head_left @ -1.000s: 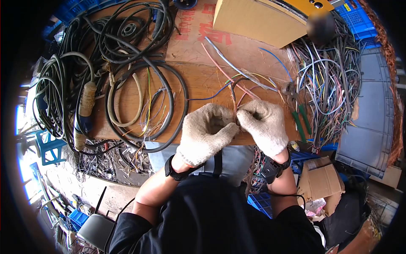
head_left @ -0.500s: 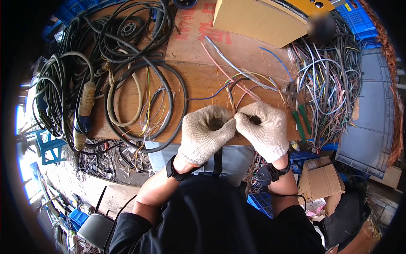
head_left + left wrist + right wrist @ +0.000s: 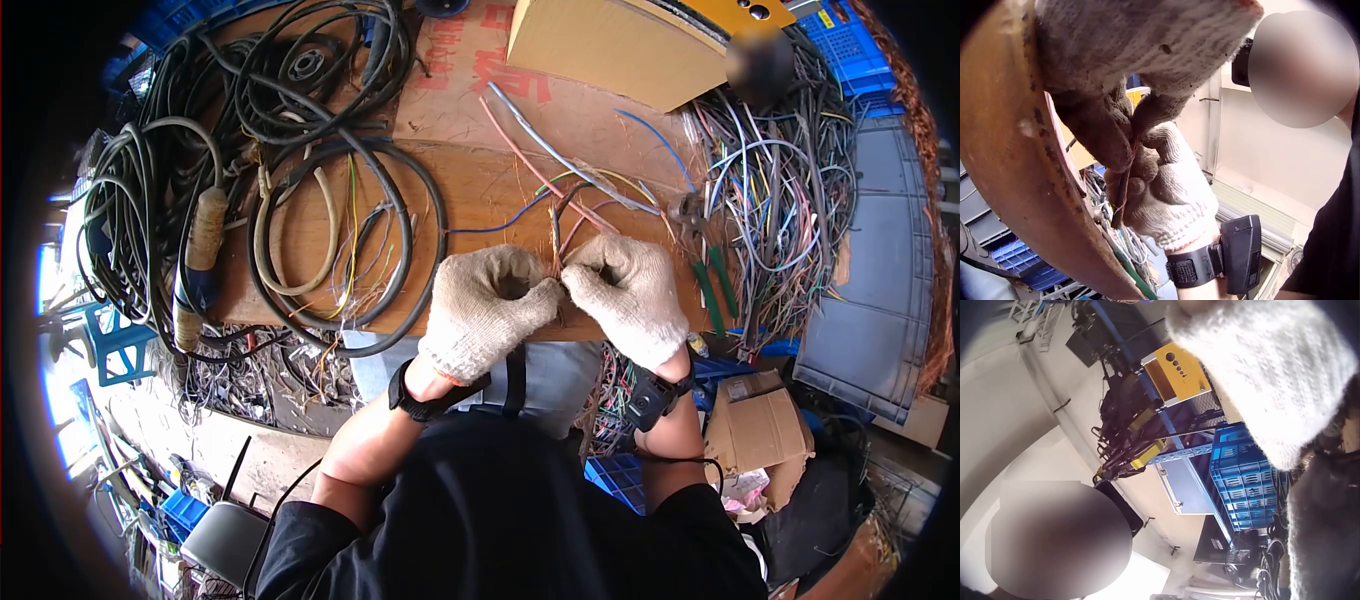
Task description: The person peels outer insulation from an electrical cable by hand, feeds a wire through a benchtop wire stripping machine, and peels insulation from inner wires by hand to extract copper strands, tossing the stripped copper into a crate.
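Note:
Both hands wear off-white knitted gloves and meet at the front edge of the wooden table [image 3: 480,185]. Between thumb and finger, my left hand [image 3: 490,308] pinches a dark wire [image 3: 555,232] with bare copper strands showing. My right hand [image 3: 630,300] pinches the same wire just beside it, the fingertips of the two hands nearly meeting. In the left wrist view the dark wire [image 3: 1122,195] hangs down past the fingers, its gripped part hidden. Beyond the hands lie a pink wire [image 3: 520,150] and a grey wire [image 3: 545,143].
Green-handled pliers [image 3: 712,280] lie right of the hands, beside a heap of mixed wires [image 3: 770,200]. Thick black cable [image 3: 440,235] is coiled at the left. A yellowish box [image 3: 610,55] stands at the back. An open cardboard box [image 3: 755,430] sits low on the right.
The hands stay together at the wire, with only small shifts of the fingertips and right wrist. The wire's upper part tilts slightly. Nothing is let go.

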A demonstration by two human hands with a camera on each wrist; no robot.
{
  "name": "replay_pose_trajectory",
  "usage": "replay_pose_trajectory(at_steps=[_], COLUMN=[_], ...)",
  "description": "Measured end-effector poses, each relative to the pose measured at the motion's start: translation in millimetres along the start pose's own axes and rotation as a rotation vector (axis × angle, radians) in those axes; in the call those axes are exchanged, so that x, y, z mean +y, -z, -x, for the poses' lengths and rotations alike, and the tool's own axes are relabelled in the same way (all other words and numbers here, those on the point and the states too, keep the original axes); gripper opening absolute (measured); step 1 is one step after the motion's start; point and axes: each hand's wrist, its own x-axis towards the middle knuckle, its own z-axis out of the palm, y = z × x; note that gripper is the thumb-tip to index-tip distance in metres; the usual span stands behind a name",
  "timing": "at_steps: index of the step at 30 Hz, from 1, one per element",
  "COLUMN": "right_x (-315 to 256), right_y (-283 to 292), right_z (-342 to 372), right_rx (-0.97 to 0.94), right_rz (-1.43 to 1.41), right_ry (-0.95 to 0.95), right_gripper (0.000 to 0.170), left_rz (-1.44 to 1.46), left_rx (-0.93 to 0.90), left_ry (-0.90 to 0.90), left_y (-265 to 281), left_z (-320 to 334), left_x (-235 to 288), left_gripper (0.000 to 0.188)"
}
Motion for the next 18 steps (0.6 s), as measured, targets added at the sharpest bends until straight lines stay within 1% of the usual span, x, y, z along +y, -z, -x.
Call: replay_pose_trajectory(at_steps=[1, 2, 3, 4, 6, 8, 10, 11, 12, 13, 15, 16, 18], right_x=[2.8, 5.4, 6.4, 5.7, 3.8, 5.3, 3.6, -0.3, -3.5, -5.1, -7.5, -8.7, -10.8], right_y=[0.7, 1.1, 1.2, 0.9, -0.4, -3.0, -4.8, -4.7, -3.9, -2.8, -1.1, -0.8, -0.3], right_z=[-1.3, -2.6, -3.7, -4.7, -5.8, -5.3, -4.1, -3.6, -2.6, -1.0, 1.9, 2.6, 3.6], right_rx=[0.0, -0.027, -0.054, -0.055, -0.092, -0.073, -0.054, -0.032, -0.008, -0.005, 0.008, 0.009, 0.047], right_rz=[0.0, -0.028, -0.056, -0.056, -0.177, -0.226, -0.276, -0.219, -0.161, -0.161, -0.046, -0.046, 0.072], right_ry=[0.0, -0.041, -0.082, -0.081, -0.111, -0.121, -0.132, -0.115, -0.098, -0.098, -0.044, -0.045, 0.036], right_gripper=[0.007, 0.008, 0.009, 0.009, 0.01, 0.01, 0.009, 0.008, 0.007, 0.007, 0.006, 0.006, 0.008], left_rz=[0.011, 0.011, 0.025, 0.039, 0.056, 0.074, 0.206, 0.206, 0.125, 0.044, 0.028, 0.012, 0.01], left_rx=[-0.005, -0.004, -0.033, -0.062, -0.077, -0.091, -0.079, -0.08, -0.048, -0.017, -0.006, 0.006, 0.015], left_ry=[-0.003, -0.004, 0.029, 0.061, 0.069, 0.078, 0.102, 0.101, 0.064, 0.027, 0.007, -0.012, -0.022], left_y=[0.8, 2.6, 4.9, 6.8, 9.2, 9.7, 8.6, 7.9, 6.3, 4.4, 1.3, -0.3, -3.4], left_z=[-0.7, -1.1, -1.3, -1.5, -1.7, -2.6, -3.9, -3.5, -2.9, -2.4, -1.2, -0.8, -0.4], left_x=[-0.3, 1.2, 4.0, 5.4, 4.5, 0.9, -6.0, -4.7, -1.5, 0.4, -1.3, -2.8, -6.7], left_gripper=[0.016, 0.016, 0.016, 0.015, 0.014, 0.014, 0.015, 0.015, 0.016, 0.016, 0.017, 0.018, 0.019])
